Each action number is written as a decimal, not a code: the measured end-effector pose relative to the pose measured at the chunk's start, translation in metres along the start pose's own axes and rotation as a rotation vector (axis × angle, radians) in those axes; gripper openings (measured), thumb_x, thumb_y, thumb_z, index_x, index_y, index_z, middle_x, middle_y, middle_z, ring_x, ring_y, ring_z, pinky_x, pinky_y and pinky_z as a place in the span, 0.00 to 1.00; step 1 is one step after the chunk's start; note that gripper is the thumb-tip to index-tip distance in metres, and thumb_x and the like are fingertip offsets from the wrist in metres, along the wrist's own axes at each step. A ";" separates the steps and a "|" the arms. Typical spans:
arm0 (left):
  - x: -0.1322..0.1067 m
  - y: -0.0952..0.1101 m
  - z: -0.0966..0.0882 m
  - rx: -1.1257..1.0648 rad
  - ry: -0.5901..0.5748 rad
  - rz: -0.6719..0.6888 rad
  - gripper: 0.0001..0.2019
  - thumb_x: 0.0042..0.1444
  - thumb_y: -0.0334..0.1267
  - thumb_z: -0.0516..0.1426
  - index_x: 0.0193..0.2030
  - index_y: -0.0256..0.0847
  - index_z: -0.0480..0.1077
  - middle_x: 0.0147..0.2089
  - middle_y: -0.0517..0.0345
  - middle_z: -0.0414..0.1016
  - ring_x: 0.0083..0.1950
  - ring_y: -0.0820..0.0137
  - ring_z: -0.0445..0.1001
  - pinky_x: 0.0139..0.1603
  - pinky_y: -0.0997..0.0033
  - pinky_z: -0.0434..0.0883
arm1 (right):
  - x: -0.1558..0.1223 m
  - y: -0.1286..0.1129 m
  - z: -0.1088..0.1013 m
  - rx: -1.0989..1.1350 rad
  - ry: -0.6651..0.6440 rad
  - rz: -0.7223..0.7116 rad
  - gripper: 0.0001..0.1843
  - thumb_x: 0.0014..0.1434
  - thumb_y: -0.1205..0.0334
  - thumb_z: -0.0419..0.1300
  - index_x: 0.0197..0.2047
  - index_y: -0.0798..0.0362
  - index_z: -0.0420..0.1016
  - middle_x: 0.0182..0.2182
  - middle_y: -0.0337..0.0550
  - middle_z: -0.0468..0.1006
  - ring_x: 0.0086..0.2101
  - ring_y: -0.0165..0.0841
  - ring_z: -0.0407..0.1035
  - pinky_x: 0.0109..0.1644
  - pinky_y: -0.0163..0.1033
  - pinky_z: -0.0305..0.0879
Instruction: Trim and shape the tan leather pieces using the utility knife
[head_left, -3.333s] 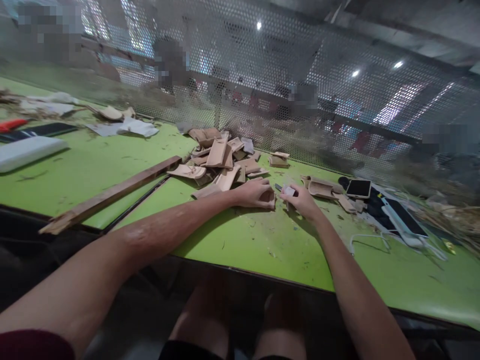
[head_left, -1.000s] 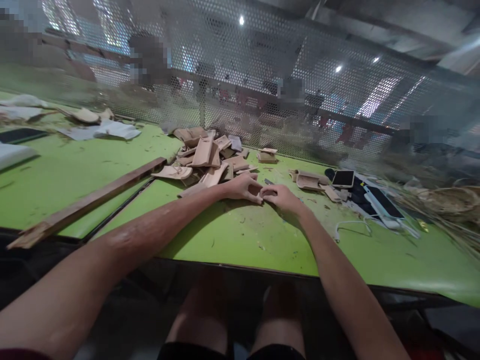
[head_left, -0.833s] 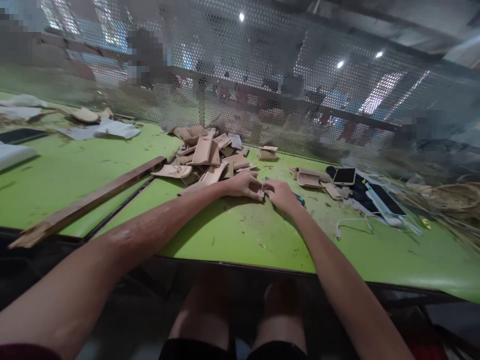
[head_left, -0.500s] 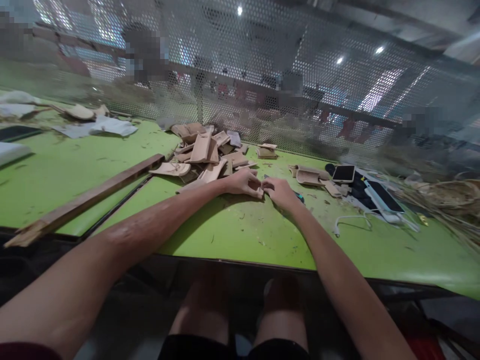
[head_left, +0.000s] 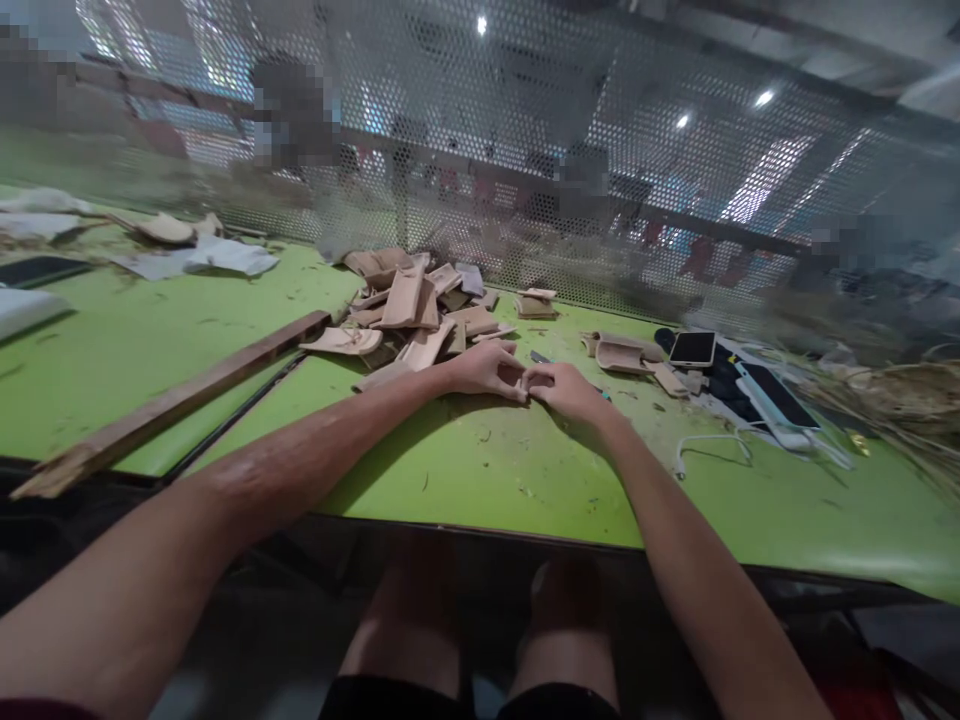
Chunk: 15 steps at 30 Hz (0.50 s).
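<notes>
My left hand (head_left: 489, 368) and my right hand (head_left: 559, 387) meet fingertip to fingertip just above the green table (head_left: 480, 470). Both are closed in a pinch, and whatever lies between the fingertips is too small or hidden to make out. Behind and left of my left hand is a heap of curved, light-brown bamboo-like pieces (head_left: 406, 297). A tool with a grey blade tip (head_left: 540, 357) and a teal end (head_left: 604, 395) lies on the table, partly covered by my right hand.
A wooden bar (head_left: 187, 390) lies at the left beside a dark gap in the table. To the right are more curved pieces (head_left: 622, 352), a phone (head_left: 691, 348), a light-blue device (head_left: 776, 393) and a white cable (head_left: 712, 437). A perforated metal screen (head_left: 480, 200) stands behind.
My right hand has shifted slightly, uncovering more of the grey blade tip behind it. The fingertips of both hands stay together. The view has moved a little.
</notes>
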<state>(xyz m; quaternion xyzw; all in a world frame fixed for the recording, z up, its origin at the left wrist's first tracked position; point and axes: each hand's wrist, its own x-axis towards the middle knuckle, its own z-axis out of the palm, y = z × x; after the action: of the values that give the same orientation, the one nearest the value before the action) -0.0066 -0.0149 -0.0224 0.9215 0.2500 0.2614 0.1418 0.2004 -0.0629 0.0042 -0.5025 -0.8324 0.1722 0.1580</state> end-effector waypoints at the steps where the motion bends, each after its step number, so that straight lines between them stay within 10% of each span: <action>1: 0.000 0.000 0.000 0.013 -0.003 0.011 0.24 0.53 0.60 0.64 0.42 0.40 0.82 0.33 0.56 0.64 0.36 0.68 0.63 0.37 0.68 0.56 | 0.001 0.001 0.002 -0.035 0.057 0.012 0.13 0.59 0.70 0.56 0.41 0.53 0.82 0.40 0.49 0.83 0.39 0.38 0.73 0.47 0.39 0.64; 8: 0.000 0.001 0.000 0.030 0.016 0.015 0.23 0.51 0.60 0.65 0.39 0.40 0.82 0.32 0.58 0.62 0.35 0.68 0.61 0.37 0.68 0.56 | -0.001 -0.001 0.000 0.013 -0.059 -0.021 0.11 0.59 0.67 0.58 0.41 0.52 0.82 0.40 0.47 0.83 0.40 0.38 0.73 0.46 0.39 0.64; 15: 0.001 0.001 0.002 0.047 0.022 0.029 0.21 0.51 0.57 0.66 0.36 0.38 0.80 0.34 0.56 0.64 0.37 0.68 0.62 0.38 0.68 0.57 | 0.003 0.002 0.004 -0.110 0.114 0.004 0.12 0.59 0.70 0.55 0.41 0.53 0.80 0.40 0.51 0.83 0.39 0.39 0.72 0.45 0.39 0.62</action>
<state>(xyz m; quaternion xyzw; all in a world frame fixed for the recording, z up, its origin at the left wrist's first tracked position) -0.0045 -0.0154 -0.0233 0.9251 0.2444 0.2674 0.1134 0.1989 -0.0602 -0.0001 -0.5211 -0.8292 0.0977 0.1770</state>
